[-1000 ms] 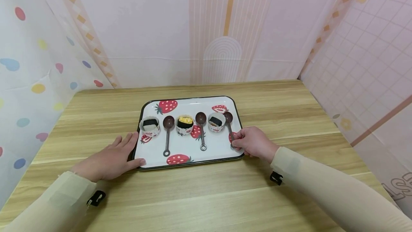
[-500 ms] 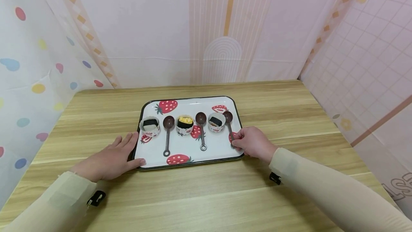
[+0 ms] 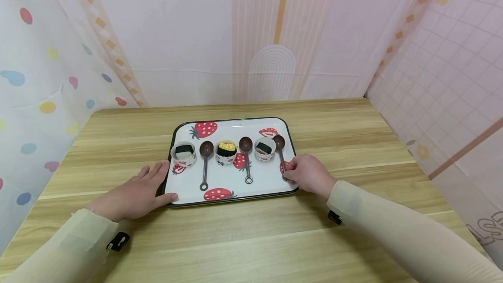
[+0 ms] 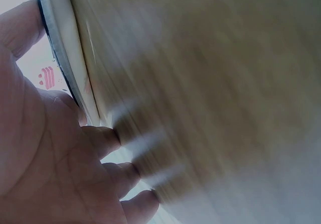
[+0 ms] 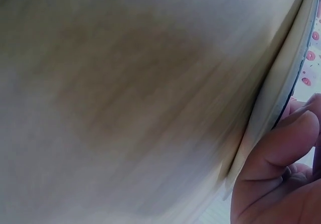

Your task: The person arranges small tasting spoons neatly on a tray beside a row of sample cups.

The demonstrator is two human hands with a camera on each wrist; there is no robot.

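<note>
A white tray [image 3: 188, 187] with a black rim and printed strawberries lies on the table. My left hand [image 3: 135, 193] rests against its left edge, fingers extended and thumb over the front left corner; the left wrist view shows the same hand [image 4: 55, 148] at the rim. At the tray's right side, my right hand [image 3: 312, 174] pinches the handle end of a brown measuring spoon [image 3: 279, 142]. The right wrist view has the curled fingers [image 5: 296, 143] beside the rim; the spoon is hidden there. The spoon's bowl lies beside the right paper cup [image 3: 265, 155].
Two more brown spoons, one on the left [image 3: 206, 149] and one in the middle [image 3: 246, 145], lie between the cups. The left cup [image 3: 184, 160] and middle cup [image 3: 225, 159] also hold sushi pieces. Wooden table [image 3: 251, 239] surrounds the tray, with curtains [image 3: 177, 34] behind it.
The pinched spoon's bowl has shifted very slightly away from me, and my right wrist has edged a little left. My left hand keeps its place on the tray's edge.
</note>
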